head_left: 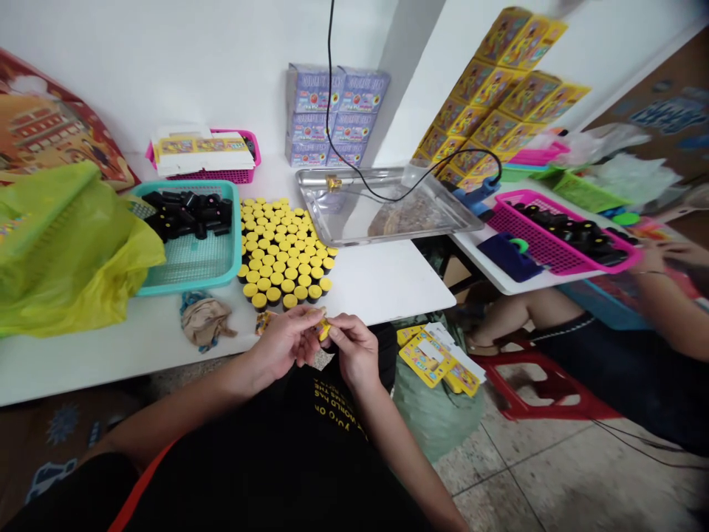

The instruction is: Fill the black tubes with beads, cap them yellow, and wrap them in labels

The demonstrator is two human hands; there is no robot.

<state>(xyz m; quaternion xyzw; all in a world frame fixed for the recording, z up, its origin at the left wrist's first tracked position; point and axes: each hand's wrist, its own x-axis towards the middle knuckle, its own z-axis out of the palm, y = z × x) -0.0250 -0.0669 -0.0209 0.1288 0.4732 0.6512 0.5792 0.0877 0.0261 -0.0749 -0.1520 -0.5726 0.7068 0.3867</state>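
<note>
We record the person's left hand (282, 343) and right hand (357, 353) held together just past the front edge of the white table (388, 292). The fingers (303, 325) of both hands are curled inward and nearly closed, their tips meeting on a small yellow piece (324, 330), which is held above the person's lap; its exact form is too small to determine. A second yellow scrap (264, 321) lies on the table just beside the left hand. Nearest the hands stands a block of black bottles with yellow caps (282, 255), upright and packed closely together. To its left we note a teal basket (166, 288) holding black cylinders (188, 214), with a crumpled tan cloth (204, 321) in front of it. Farther back lies a metal tray (343, 214). Printed yellow cards (426, 358) rest on a green sack (435, 417) below the table edge, right of the hands. At right, a co-worker's hand (673, 255) is near a pink basket (546, 244) of black cylinders (581, 236) on a second table.
</note>
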